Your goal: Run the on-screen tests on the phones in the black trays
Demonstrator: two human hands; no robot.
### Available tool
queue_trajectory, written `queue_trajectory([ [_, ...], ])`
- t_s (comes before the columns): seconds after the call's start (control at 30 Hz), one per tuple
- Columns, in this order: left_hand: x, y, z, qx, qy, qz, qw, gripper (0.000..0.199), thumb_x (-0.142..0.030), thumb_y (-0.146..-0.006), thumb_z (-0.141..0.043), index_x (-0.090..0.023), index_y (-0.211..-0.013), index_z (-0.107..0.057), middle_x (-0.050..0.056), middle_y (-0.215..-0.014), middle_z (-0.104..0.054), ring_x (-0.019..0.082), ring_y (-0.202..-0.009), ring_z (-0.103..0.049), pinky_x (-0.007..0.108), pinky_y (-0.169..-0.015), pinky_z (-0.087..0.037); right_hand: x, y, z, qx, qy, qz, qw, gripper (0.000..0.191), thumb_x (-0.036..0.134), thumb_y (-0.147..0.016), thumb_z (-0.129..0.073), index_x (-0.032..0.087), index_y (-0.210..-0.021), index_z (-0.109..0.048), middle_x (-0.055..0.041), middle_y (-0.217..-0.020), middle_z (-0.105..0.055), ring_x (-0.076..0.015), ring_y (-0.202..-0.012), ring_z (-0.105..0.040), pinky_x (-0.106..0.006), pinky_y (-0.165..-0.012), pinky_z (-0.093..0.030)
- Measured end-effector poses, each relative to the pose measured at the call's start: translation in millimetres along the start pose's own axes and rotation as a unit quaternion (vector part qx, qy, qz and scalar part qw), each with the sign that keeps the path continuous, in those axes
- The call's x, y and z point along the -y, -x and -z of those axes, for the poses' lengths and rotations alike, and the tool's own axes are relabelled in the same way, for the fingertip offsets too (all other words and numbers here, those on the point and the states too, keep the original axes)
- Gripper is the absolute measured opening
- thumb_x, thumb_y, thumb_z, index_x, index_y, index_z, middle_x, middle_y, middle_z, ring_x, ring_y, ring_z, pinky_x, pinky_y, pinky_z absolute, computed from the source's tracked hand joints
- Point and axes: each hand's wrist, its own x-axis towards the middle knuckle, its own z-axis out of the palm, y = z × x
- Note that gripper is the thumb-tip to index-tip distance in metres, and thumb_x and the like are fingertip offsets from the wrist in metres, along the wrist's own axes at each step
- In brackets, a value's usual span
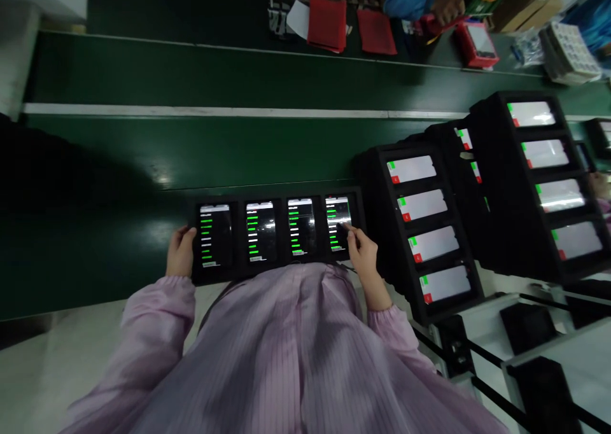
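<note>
A black foam tray (238, 272) lies along the front edge of the green bench, holding several phones in a row. My left hand (181, 251) is closed around the tray's left end, thumb on top. My right hand (363, 249) is over the right end, its fingers curled in and the index fingertip at the screen of the rightmost phone (338, 233); nothing shows in its grasp. Green and white lines of text glow on the dark screens of this phone, the leftmost phone (214, 237) and the two middle ones.
To the right, stacked black trays (391, 230) carry phones with white screens and green and red corner blocks. Another tall tray stack (510, 198) stands beyond. Across the bench lie red folders (327, 23), a red box (477, 44) and a co-worker's hand (447, 9).
</note>
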Motion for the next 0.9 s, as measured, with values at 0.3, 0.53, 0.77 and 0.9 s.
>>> queue_trajectory([
  [0.3,20.3,10.6,5.2,0.001,0.022,-0.007,1.0,0.029,-0.043,-0.07,-0.06,-0.024,-0.091,-0.062,0.004,-0.092,-0.067,0.026,-0.1,-0.062,0.044,-0.099,-0.05,6.6,12.0,-12.5,0.071,0.015,-0.007,0.997,0.038,0.033,-0.1,-0.045,0.02,-0.123,-0.073,-0.0062,-0.1,-0.08,-0.0147,-0.062,-0.064,-0.026,-0.065,-0.052],
  [0.53,23.3,5.7,0.3,0.0,0.03,-0.029,0.999,0.025,-0.038,-0.069,-0.063,-0.024,-0.091,-0.061,0.005,-0.096,-0.069,0.027,-0.109,-0.062,0.042,-0.1,-0.051,40.6,-17.6,-56.6,0.169,0.045,0.056,0.983,0.037,0.03,-0.101,-0.048,0.027,-0.134,-0.066,-0.0033,-0.128,-0.073,-0.0223,-0.108,-0.073,-0.034,-0.092,-0.06],
  [0.77,28.1,2.9,-0.2,0.002,0.034,-0.038,0.999,0.023,-0.038,-0.072,-0.063,-0.024,-0.089,-0.06,0.005,-0.095,-0.067,0.026,-0.111,-0.061,0.042,-0.104,-0.048,61.6,-23.7,-64.9,0.188,0.085,0.074,0.976,0.037,0.028,-0.102,-0.048,0.025,-0.135,-0.065,-0.005,-0.13,-0.072,-0.0234,-0.113,-0.073,-0.035,-0.093,-0.06],
  [0.9,28.7,0.5,0.2,0.005,0.031,-0.039,0.999,0.02,-0.037,-0.073,-0.063,-0.023,-0.088,-0.06,0.006,-0.096,-0.067,0.026,-0.11,-0.061,0.041,-0.102,-0.049,89.0,-21.1,-79.2,0.259,0.08,0.138,0.953,0.037,0.03,-0.104,-0.047,0.026,-0.136,-0.064,-0.0034,-0.134,-0.07,-0.0223,-0.112,-0.073,-0.032,-0.092,-0.06],
])
